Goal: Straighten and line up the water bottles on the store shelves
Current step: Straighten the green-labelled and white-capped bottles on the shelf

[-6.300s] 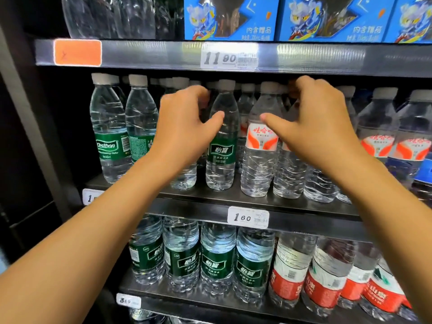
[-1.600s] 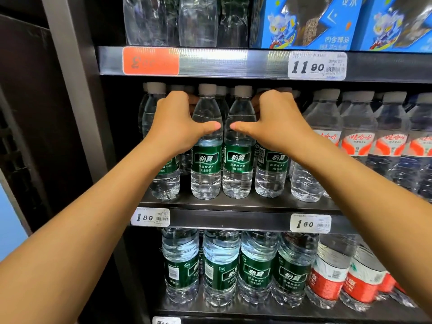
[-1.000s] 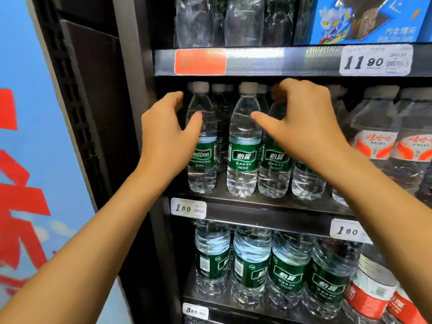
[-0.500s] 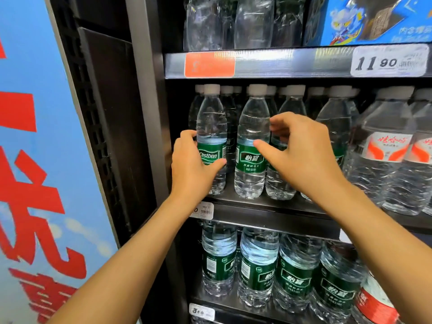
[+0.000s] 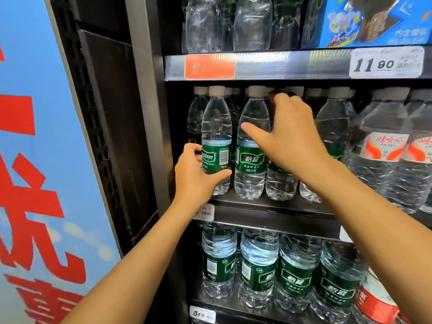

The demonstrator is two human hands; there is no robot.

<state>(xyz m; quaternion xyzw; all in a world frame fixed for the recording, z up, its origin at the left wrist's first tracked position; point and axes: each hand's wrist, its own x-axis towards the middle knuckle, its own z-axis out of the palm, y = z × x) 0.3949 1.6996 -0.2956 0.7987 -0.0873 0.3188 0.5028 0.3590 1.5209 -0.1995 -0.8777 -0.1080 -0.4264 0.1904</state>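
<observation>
Clear water bottles with green labels stand in a front row on the middle shelf (image 5: 275, 215). My left hand (image 5: 195, 177) grips the lower body of the leftmost green-label bottle (image 5: 216, 136), thumb across its front below the label. My right hand (image 5: 288, 139) curls over the third green-label bottle (image 5: 280, 183), hiding its upper half; its thumb reaches across the second green-label bottle (image 5: 251, 174). More green-label bottles stand behind them. Bottles with red-and-white labels (image 5: 385, 157) fill the right part of the shelf.
The dark shelf upright (image 5: 149, 127) stands just left of my left hand, with a blue and red sign (image 5: 35, 160) beyond. The upper shelf edge (image 5: 292, 64) carries price tags above the bottle caps. Larger green-label bottles (image 5: 258, 270) stand on the shelf below.
My left hand has slid a little lower on the leftmost bottle. My right hand has risen and closed over the third bottle's top. The view has moved nearer.
</observation>
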